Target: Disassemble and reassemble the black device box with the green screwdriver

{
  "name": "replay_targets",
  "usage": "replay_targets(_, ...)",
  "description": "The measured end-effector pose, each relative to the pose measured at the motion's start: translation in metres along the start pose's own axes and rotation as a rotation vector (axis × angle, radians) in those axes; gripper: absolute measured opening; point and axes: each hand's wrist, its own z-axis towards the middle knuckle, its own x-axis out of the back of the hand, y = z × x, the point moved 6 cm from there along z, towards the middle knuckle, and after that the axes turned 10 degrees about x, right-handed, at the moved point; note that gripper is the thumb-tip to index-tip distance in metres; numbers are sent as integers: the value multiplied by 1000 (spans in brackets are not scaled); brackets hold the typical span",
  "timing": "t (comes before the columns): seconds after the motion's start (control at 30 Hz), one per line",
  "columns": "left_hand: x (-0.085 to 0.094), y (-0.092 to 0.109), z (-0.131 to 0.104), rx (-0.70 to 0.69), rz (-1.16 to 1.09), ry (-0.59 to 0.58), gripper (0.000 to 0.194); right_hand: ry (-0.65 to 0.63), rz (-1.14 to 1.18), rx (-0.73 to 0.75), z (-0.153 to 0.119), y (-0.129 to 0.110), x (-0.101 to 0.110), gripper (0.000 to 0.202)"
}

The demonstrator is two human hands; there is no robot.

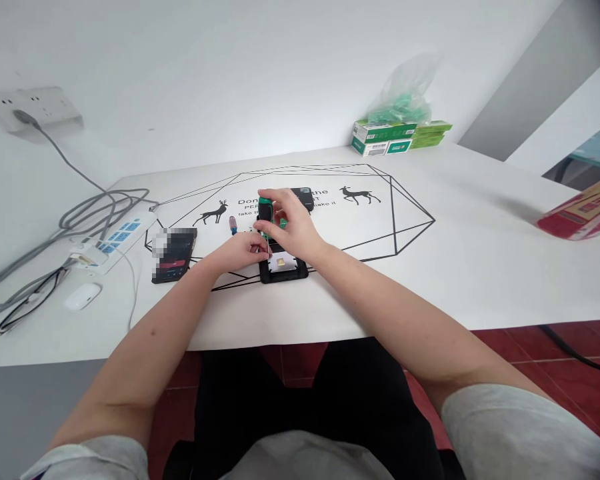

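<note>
My right hand (pixel 300 227) grips a green and black screwdriver (pixel 265 209), which stands upright with its thin shaft pointing down. Below it lies a small black frame (pixel 284 276) with a pale plate (pixel 293 262) inside, a gold square at the plate's middle. My left hand (pixel 240 253) has its fingers pinched together at the frame's left side, by the lower end of the shaft. What they hold there, if anything, is too small to make out. Green pieces (pixel 283 223) show behind the right fingers, partly covered.
A second small screwdriver (pixel 233 225) and a black phone (pixel 175 256) lie to the left. Farther left are a power strip (pixel 125 237), cables, glasses (pixel 30 303) and a white case (pixel 83 297). A black object (pixel 303 199) lies behind my right hand. Green boxes (pixel 385 139) stand against the wall.
</note>
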Motion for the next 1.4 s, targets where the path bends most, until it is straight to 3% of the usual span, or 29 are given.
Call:
replay_targets(0.27, 3, 1, -3, -13, 4, 33, 21, 51, 7, 53, 2, -9, 6, 34)
replay_targets(0.5, 32, -23, 0, 100, 31, 342, 30, 117, 49, 10, 1, -6, 9, 29)
replay_targets(0.67, 42, -45, 6, 220, 304, 483, 31, 145, 122, -6, 2, -6, 13, 34)
replay_targets(0.83, 35, -53, 10, 294, 515, 466, 32, 130, 316, -155, -1, 3, 3, 39)
replay_targets(0.97, 30, -52, 11, 308, 552, 465, 31, 141, 311, -184, -3, 5, 0, 42)
replay_targets(1.1, 29, -49, 13, 298, 573, 468, 28, 185, 226, -150, -3, 0, 6, 42)
replay_targets(1.4, 28, -46, 18, 314, 591, 460, 27, 156, 96, 23, 2, -11, 14, 35)
